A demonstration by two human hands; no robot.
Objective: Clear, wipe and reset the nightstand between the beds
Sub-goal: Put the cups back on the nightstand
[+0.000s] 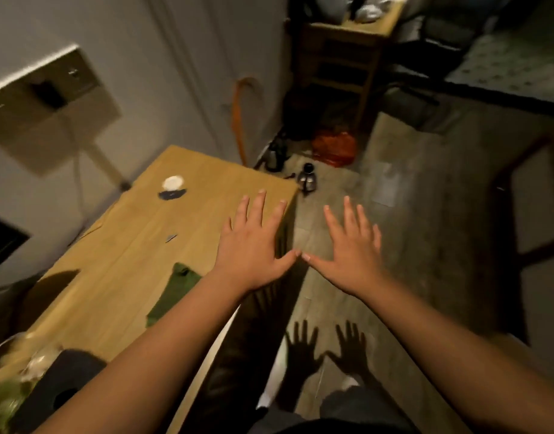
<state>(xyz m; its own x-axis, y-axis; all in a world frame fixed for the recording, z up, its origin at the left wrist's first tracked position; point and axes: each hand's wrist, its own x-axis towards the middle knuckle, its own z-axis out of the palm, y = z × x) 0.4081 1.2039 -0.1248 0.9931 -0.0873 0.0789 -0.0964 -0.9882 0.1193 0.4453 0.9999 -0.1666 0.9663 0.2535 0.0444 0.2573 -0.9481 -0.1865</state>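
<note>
A light wooden nightstand top [138, 245] fills the left half of the view. On it lie a green cloth [172, 296], a small white lid with a dark piece beside it [173, 187], and a tiny grey scrap [171, 237]. My left hand [253, 245] hovers flat over the top's right edge, fingers spread, holding nothing. My right hand [350, 249] is held out flat over the floor, fingers spread and empty. The two thumbs nearly touch.
A dark object [66, 380] and a clear bag with greens [9, 389] sit at the top's near left. On the tiled floor stand a kettle [274, 155], a small dark pot [307, 180] and an orange bag [333, 148]. A wooden shelf [341, 67] stands behind; a bed [513, 67] lies at the right.
</note>
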